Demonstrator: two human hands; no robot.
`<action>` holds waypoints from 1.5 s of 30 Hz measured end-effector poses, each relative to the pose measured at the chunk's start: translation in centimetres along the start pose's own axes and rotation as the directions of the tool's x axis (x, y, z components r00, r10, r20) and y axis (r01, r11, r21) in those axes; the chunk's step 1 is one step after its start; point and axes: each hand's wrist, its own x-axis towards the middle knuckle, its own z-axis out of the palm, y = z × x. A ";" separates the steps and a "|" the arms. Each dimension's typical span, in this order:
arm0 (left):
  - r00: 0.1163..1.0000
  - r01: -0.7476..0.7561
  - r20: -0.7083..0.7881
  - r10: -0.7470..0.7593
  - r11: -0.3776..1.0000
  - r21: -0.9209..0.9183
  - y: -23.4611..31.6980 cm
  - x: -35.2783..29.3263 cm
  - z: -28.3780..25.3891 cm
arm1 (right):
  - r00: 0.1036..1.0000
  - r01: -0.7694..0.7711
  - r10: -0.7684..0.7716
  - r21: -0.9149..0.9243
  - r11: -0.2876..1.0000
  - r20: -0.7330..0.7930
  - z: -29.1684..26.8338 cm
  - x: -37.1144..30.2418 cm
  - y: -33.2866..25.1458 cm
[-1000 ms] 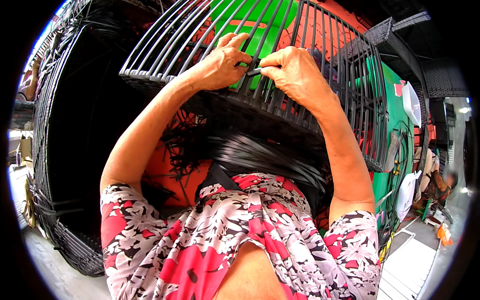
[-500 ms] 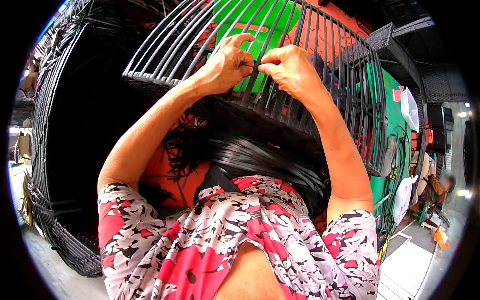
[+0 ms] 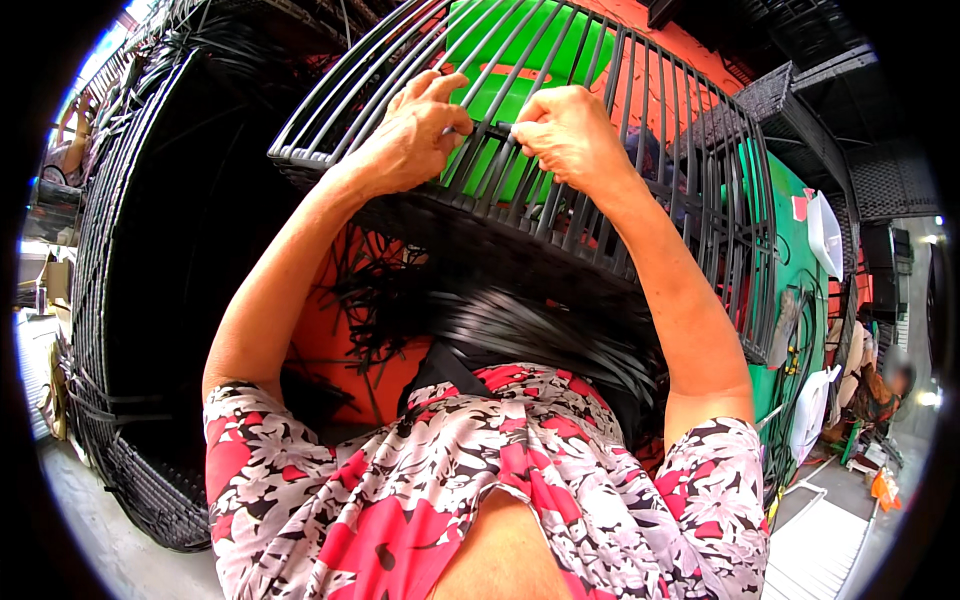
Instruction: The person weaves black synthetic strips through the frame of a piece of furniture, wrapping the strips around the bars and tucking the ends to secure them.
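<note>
A frame of long black strands, set side by side over a dark woven edge, stands in front of me. My left hand is at its near side, index finger raised and the other fingers curled in at the strands. My right hand is a little to the right, thumb and fingers pinched together. A short length of flat black strip crosses the strands between the two hands, and both sets of fingertips appear closed on it. Its ends are hidden by my fingers.
Behind the strands is a bright green plastic seat on an orange floor. A bundle of loose black strips lies at my waist. A large black woven piece stands left. Someone sits far right.
My hands have moved apart, the left one leftward, and the strip now shows between them. The frame sits slightly further right and lower in the picture.
</note>
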 end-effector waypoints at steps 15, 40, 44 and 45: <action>0.998 0.062 0.029 -0.057 0.971 -0.230 1.5 1.8 -3.7 | 0.985 0.137 -0.170 0.485 0.864 0.024 1.8 1.6 0.7; 0.994 0.098 -0.015 -0.108 0.940 -0.326 -3.1 1.4 -7.2 | 0.967 0.233 -0.255 0.448 0.863 -0.010 4.4 5.6 -1.5; 0.981 0.108 -0.127 -0.149 0.952 -0.287 -5.1 0.6 -6.5 | 0.973 0.101 -0.202 0.588 0.803 0.109 4.6 6.9 -1.6; 0.968 0.130 -0.159 -0.195 0.928 -0.349 -6.4 0.4 -5.7 | 0.986 0.082 -0.152 0.572 0.816 0.076 4.6 7.1 -1.5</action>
